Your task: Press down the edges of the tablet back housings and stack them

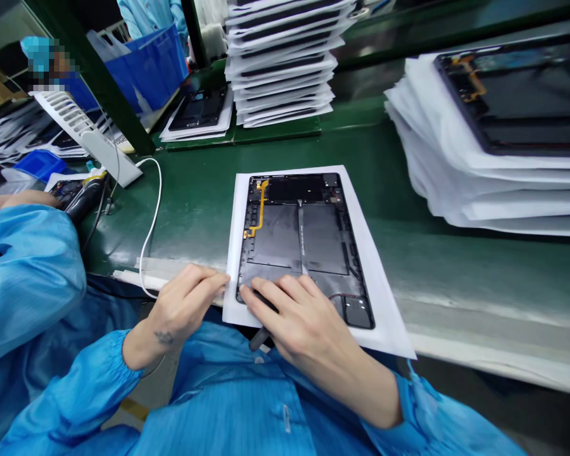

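Note:
A tablet housing [280,234], black with an orange flex cable [262,212] along its left side, lies open on a white sheet [382,310] at the bench edge. My right hand [308,316] rests over its lower left part, index fingertip on the frame's corner. A slim dark tool [259,339] sticks out beneath that hand, held in it; its kind is hidden by the fingers. My left hand [185,304] is closed, fingertips pinched together at the sheet's left edge. What they hold, if anything, is too small to make out.
Another tablet housing [536,95] tops a sheet stack [432,145] at right. A tall interleaved pile [285,69] stands behind. At left are a white lamp-like device [85,139], its cable [159,209], a blue bin [147,66] and a co-worker's sleeve [28,266].

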`<state>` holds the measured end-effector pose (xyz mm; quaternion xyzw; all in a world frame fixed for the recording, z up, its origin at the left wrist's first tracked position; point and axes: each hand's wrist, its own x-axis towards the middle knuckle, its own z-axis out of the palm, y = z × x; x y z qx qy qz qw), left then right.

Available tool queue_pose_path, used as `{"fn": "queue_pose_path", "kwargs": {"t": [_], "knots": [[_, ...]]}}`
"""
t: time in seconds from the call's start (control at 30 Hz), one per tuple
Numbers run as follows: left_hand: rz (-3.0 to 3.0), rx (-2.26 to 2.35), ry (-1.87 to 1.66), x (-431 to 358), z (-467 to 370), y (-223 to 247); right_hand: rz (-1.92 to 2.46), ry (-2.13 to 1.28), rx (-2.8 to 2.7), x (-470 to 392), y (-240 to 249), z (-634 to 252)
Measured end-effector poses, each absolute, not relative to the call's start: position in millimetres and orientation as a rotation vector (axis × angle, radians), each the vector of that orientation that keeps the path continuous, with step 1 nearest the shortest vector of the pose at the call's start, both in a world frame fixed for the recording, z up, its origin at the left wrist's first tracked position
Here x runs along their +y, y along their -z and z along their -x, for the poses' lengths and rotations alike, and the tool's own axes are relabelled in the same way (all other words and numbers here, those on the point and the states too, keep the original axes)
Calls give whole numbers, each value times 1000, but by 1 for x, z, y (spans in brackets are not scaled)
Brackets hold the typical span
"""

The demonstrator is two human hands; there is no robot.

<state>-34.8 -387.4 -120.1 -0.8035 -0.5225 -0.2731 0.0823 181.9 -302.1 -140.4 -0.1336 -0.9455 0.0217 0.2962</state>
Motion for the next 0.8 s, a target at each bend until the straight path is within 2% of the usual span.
{"fn": "queue_pose_path", "kwargs": {"t": [0.3, 0.53, 0.6, 0.7, 0.8], "knots": [[2521, -1286, 591, -389, 34, 125, 366, -72, -2515, -302, 143, -180], [2408, -1201, 348, -393, 25, 121, 467, -353, -2487, -294, 116, -195], [2483, -1296, 403, -390, 28, 120, 499, -258, -2490, -289, 108, -200], [2640, -1604, 666, -378, 39, 119, 448, -89, -2510, -284, 105, -203], [2772, -1779, 766, -364, 49, 124, 386, -101, -2631, -283, 107, -202]]}}
